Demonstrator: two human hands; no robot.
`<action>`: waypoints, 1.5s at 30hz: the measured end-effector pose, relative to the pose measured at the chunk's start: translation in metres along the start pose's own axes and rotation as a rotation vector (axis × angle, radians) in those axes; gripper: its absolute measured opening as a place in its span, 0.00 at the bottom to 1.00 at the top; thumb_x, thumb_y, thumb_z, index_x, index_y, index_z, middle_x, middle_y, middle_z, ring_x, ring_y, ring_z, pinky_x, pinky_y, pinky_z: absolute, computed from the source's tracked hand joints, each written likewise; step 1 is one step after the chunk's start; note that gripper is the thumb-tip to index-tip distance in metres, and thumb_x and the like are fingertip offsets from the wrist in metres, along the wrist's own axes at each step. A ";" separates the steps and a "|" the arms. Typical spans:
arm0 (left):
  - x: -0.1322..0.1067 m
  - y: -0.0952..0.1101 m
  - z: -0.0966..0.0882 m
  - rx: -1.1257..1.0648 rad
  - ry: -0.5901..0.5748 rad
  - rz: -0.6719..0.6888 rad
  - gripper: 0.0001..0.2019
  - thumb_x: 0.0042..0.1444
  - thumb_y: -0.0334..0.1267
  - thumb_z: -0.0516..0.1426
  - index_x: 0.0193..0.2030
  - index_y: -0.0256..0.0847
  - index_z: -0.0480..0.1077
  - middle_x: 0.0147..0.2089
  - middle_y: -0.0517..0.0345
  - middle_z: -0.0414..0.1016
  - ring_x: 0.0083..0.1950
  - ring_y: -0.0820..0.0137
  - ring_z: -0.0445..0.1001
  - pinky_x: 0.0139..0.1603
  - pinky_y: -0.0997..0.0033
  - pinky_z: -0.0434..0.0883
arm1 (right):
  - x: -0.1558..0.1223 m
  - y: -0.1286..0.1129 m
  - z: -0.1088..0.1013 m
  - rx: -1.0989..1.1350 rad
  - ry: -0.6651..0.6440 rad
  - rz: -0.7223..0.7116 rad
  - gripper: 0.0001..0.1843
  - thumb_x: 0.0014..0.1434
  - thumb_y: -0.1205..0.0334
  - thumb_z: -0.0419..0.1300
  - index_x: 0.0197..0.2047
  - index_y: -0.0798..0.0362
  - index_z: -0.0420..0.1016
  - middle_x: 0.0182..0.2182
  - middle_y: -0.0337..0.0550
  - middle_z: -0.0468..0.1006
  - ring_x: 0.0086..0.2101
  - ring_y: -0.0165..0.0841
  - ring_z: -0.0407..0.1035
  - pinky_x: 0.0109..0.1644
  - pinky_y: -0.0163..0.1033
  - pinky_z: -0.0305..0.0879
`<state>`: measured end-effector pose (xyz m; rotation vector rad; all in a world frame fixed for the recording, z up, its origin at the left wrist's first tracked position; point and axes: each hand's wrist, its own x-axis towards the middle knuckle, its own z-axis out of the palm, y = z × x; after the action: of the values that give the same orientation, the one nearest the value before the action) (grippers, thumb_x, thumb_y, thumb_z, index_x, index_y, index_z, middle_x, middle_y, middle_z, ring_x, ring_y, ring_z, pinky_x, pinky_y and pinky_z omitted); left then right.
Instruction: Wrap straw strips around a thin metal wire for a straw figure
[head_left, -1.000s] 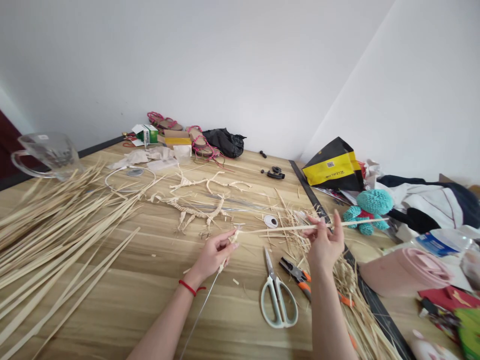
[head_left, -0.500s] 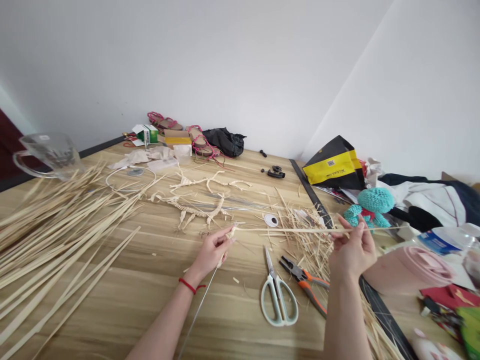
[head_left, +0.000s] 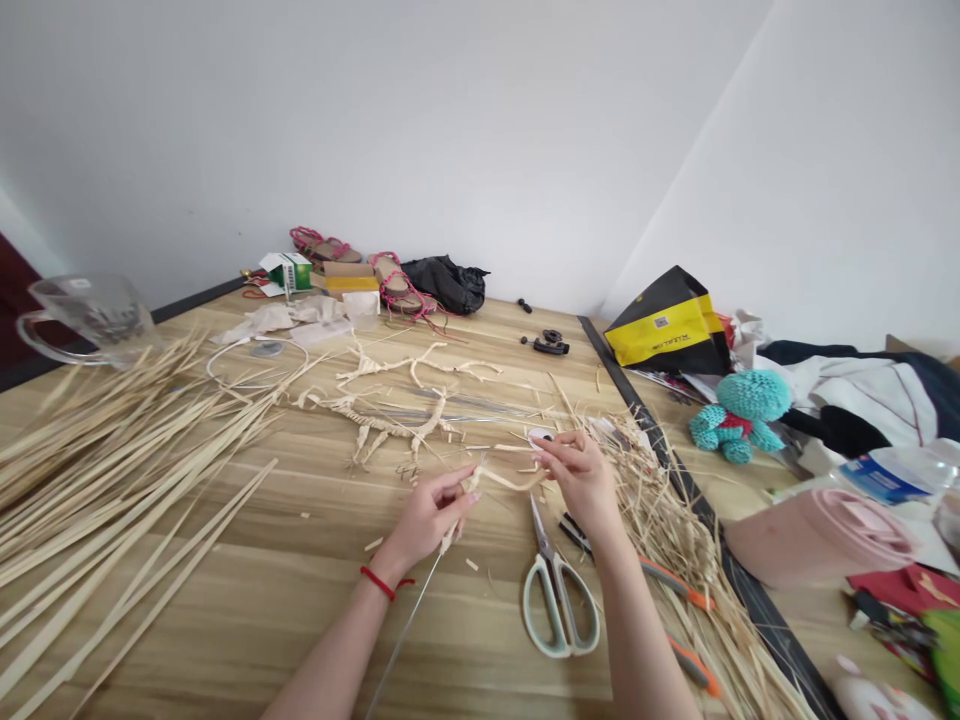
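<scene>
My left hand [head_left: 435,515], a red cord round its wrist, pinches a thin metal wire [head_left: 405,630] partly wrapped in pale straw. From the wrapped end a flat straw strip [head_left: 514,484] sags in a curve over to my right hand [head_left: 581,475], whose fingers are closed on it. Below my right hand lie white-handled scissors [head_left: 559,600]. Orange-handled pliers [head_left: 694,665] are partly covered by my right forearm. Beyond my hands rest two straw-wrapped figures with leg-like branches, a nearer one [head_left: 390,425] and a farther one [head_left: 416,365].
Long straw strips [head_left: 150,480] spread over the left side, near a glass mug [head_left: 90,315]. Straw scraps [head_left: 660,500] pile up on the right beside a black table edge strip. Past it are a turquoise crocheted doll [head_left: 750,400] and a pink roll [head_left: 817,535]. Sandals [head_left: 397,280] stand at the back.
My right hand has moved left, close to my left hand. The strip, stretched straight before, is now slack and bent. My left hand keeps its hold on the wire, nearly in place.
</scene>
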<state>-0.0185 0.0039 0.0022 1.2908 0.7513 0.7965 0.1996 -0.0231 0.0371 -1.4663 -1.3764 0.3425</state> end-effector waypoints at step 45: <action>0.000 0.000 0.002 0.053 -0.040 0.021 0.30 0.51 0.42 0.59 0.60 0.33 0.60 0.17 0.70 0.57 0.18 0.79 0.59 0.20 0.77 0.57 | 0.000 0.006 0.003 -0.170 -0.138 -0.145 0.07 0.52 0.56 0.62 0.33 0.46 0.81 0.30 0.43 0.69 0.32 0.35 0.67 0.30 0.37 0.66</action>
<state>-0.0166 0.0027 0.0029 1.3605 0.7322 0.7695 0.2005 -0.0206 0.0312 -1.4917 -1.6470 0.2422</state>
